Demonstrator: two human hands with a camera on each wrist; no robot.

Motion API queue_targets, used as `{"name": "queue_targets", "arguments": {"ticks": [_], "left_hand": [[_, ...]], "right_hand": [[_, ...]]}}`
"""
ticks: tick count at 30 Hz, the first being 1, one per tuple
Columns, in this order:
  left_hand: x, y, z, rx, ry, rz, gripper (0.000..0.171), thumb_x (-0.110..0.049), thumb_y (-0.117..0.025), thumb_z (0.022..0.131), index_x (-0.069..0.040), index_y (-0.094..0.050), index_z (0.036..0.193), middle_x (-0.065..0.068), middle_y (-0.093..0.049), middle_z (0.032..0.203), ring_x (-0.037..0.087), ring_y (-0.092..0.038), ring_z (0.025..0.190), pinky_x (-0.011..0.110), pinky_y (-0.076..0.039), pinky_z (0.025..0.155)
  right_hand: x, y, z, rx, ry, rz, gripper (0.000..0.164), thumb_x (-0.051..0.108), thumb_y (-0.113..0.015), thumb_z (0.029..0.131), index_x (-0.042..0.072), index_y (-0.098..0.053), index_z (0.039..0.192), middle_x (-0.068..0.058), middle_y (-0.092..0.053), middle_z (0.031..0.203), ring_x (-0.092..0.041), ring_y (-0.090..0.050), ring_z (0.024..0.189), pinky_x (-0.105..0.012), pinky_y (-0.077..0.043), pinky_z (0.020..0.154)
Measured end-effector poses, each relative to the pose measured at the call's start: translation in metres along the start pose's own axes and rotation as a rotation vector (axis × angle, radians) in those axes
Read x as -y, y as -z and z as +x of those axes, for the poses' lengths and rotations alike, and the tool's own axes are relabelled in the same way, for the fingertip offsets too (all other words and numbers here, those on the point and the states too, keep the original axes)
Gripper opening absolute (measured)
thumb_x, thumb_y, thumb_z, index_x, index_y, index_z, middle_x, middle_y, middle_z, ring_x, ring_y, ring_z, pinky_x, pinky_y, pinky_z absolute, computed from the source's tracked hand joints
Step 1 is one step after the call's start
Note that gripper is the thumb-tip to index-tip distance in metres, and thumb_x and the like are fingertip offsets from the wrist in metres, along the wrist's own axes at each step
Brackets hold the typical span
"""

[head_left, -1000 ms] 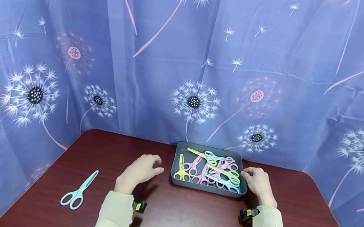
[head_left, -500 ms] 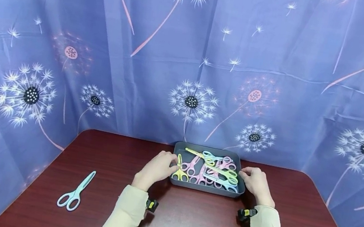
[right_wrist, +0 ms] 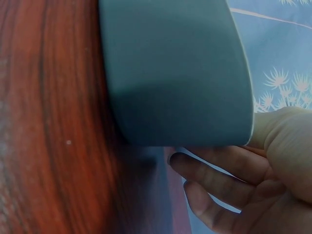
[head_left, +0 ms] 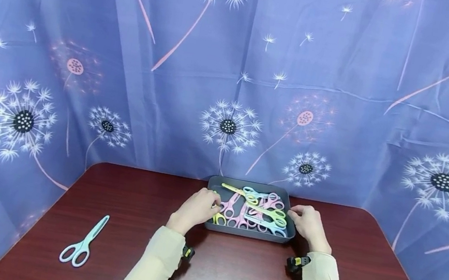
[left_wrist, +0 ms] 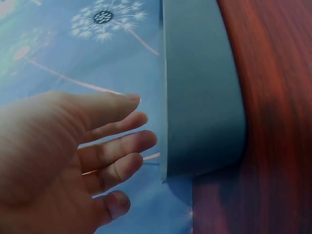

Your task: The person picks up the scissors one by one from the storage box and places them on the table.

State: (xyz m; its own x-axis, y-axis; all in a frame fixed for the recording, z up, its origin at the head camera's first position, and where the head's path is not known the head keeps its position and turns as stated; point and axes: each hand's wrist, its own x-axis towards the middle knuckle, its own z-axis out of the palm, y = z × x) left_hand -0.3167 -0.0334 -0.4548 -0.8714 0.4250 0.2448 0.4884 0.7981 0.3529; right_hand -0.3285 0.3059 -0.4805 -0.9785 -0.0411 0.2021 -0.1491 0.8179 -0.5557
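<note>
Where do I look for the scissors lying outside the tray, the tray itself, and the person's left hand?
Light-blue scissors [head_left: 85, 241], head view: the middle, where handles and blades meet.
Gray tray [head_left: 247, 233], head view: its near wall.
Left hand [head_left: 196, 207], head view: the back of the hand.

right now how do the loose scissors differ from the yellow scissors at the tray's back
The loose scissors are pale aqua, the back pair yellow. The loose scissors lie alone on the table, the back pair among others in the tray. The loose scissors point mostly forward, the back pair mostly left. Both look closed.
</note>
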Motion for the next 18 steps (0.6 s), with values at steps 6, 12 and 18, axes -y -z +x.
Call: {"name": "queue_targets", "arguments": {"ticks": [6, 12, 18], "left_hand": [[-0.006, -0.007, 0.016, -0.014, -0.055, 0.078, 0.006, -0.014, -0.072, 0.084, -0.013, -0.073, 0.079, -0.002, -0.067, 0.076, 0.016, -0.063, 0.074, 0.033, -0.05, 0.069], [-0.015, -0.011, 0.025, 0.002, -0.014, 0.169, 0.026, -0.017, -0.074, 0.082, -0.016, -0.061, 0.059, -0.004, -0.057, 0.06, 0.017, -0.057, 0.063, 0.037, -0.045, 0.06], [-0.018, -0.018, 0.028, 0.079, 0.109, 0.233, 0.032, -0.027, -0.076, 0.083, -0.015, -0.058, 0.06, 0.002, -0.059, 0.067, 0.023, -0.06, 0.074, 0.043, -0.047, 0.067]], "right_hand": [[-0.001, 0.001, -0.002, -0.049, 0.037, -0.006, 0.015, 0.011, -0.067, 0.091, -0.002, -0.074, 0.096, -0.019, -0.071, 0.095, -0.041, -0.063, 0.096, -0.053, -0.048, 0.083], [-0.003, 0.001, -0.003, -0.042, 0.021, 0.003, 0.017, 0.012, -0.067, 0.091, -0.002, -0.074, 0.098, -0.017, -0.071, 0.095, -0.038, -0.064, 0.092, -0.051, -0.049, 0.081], [-0.001, 0.0, -0.002, -0.029, 0.007, 0.013, 0.018, 0.012, -0.066, 0.092, -0.002, -0.073, 0.1, -0.018, -0.071, 0.097, -0.038, -0.064, 0.095, -0.051, -0.049, 0.081]]}}
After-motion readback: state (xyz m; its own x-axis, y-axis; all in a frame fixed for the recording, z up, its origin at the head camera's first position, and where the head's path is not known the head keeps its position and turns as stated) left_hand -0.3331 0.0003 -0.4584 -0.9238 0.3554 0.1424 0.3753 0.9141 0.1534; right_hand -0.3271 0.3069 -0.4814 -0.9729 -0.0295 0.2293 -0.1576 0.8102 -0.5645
